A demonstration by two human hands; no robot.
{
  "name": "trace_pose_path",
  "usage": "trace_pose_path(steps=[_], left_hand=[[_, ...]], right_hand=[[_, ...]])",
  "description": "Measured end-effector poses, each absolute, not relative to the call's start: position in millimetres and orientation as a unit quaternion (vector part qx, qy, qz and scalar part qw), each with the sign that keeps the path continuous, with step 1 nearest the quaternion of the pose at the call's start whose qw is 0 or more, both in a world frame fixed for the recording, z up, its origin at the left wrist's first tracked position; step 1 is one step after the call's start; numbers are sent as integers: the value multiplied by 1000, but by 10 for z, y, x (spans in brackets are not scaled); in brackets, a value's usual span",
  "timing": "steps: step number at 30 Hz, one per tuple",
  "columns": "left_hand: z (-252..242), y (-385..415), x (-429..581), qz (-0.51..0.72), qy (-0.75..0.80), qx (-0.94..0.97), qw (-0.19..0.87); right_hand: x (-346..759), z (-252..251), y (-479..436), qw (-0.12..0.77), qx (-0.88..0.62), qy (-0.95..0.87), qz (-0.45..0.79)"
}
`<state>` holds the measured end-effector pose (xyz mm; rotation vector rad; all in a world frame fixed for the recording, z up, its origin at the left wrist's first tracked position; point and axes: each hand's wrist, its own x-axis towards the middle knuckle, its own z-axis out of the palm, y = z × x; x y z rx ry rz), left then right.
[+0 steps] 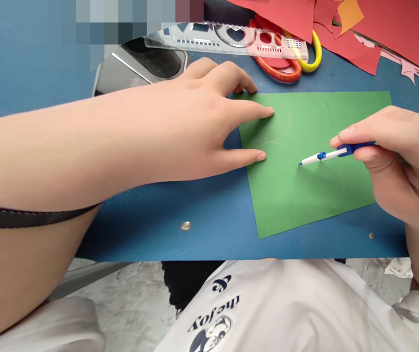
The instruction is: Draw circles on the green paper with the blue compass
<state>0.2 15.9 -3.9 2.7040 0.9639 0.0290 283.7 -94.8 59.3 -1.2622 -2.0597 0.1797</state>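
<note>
A sheet of green paper (286, 195) lies on the blue table (151, 220), with faint curved pencil-like lines on its upper left part. My left hand (217, 107) rests at the sheet's left edge, fingers spread, thumb and forefinger lying on the paper. In my right hand (403, 161), between thumb and fingers, is a slim white and blue pen (328, 155). It slants down to the left, its tip at or just above the middle of the sheet, by a short faint mark. My right palm hides the pen's rear end and the sheet's right edge.
Beyond the sheet lie a clear stencil ruler (202, 39) and scissors with red and yellow handles (284, 73), partly under the ruler. Red paper pieces (400, 34) and an orange scrap (349, 17) pile up at the back right. A dark, shiny device (154, 58) sits behind my left hand.
</note>
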Motion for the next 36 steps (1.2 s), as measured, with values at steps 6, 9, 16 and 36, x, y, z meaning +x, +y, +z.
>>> trace_pose_path(steps=[6, 9, 16, 36], left_hand=[[-46, 161, -1, 20, 334, 931, 149], [-33, 156, 28, 12, 328, 936, 131], [-25, 169, 35, -1, 335, 934, 126], [-29, 150, 35, 0, 331, 936, 118]], right_hand=[[2822, 632, -913, 337, -490, -801, 72], [2824, 643, -917, 332, -491, -802, 73], [2802, 639, -945, 321, -492, -806, 74], [3215, 495, -1292, 275, -471, -836, 58]])
